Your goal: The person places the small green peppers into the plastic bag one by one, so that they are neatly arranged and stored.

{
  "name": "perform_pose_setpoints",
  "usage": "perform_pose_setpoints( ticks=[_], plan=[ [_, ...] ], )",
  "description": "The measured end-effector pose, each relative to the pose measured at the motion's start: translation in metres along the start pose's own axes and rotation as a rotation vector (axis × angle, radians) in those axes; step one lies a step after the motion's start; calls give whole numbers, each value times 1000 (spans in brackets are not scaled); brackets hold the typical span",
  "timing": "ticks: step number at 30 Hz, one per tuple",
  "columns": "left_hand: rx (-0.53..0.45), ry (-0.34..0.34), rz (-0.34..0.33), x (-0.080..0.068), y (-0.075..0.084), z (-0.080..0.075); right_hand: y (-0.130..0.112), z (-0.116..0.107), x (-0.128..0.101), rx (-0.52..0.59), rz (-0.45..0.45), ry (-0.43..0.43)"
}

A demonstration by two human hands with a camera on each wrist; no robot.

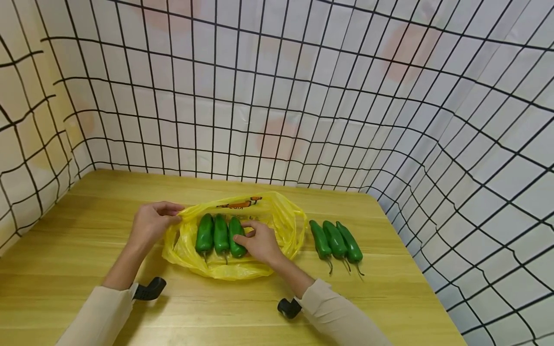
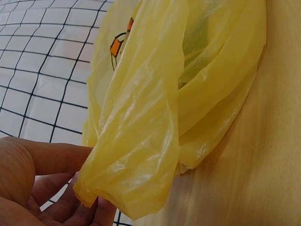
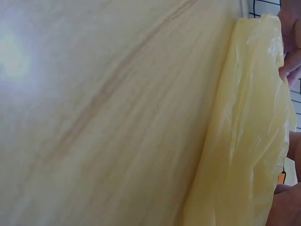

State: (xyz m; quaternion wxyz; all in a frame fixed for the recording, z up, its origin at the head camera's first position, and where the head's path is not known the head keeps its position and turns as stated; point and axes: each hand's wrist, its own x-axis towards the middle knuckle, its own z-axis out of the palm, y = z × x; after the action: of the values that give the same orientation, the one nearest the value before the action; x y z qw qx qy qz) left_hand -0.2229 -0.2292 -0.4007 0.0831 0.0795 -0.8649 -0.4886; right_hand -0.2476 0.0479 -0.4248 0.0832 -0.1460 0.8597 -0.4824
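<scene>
1. Three green peppers lay inside the yellow bag, mid-tabletop.
2. Left hand pinched the bag's rim; right hand gripped the third pepper.
3. Three more peppers waited beside, toward the right edge: judged half done.

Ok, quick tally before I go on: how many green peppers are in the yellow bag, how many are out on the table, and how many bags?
Green peppers in the yellow bag: 3
Green peppers on the table, right of the bag: 3
Yellow bags: 1
Total: 7 things, 6 peppers and 1 bag.
</scene>
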Motion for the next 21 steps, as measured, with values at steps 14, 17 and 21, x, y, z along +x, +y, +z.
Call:
perform_pose_setpoints(
  ticks=[14,17,21],
  plan=[
    [-7,-2,-4,0,0,0,-1,-4,-4,5,9,-32],
    [-2,2,2,0,-1,0,-3,-8,-4,-2,37,-49],
    [-3,7,9,-1,0,-1,-8,-17,-4,-24,35,-46]
  ],
)
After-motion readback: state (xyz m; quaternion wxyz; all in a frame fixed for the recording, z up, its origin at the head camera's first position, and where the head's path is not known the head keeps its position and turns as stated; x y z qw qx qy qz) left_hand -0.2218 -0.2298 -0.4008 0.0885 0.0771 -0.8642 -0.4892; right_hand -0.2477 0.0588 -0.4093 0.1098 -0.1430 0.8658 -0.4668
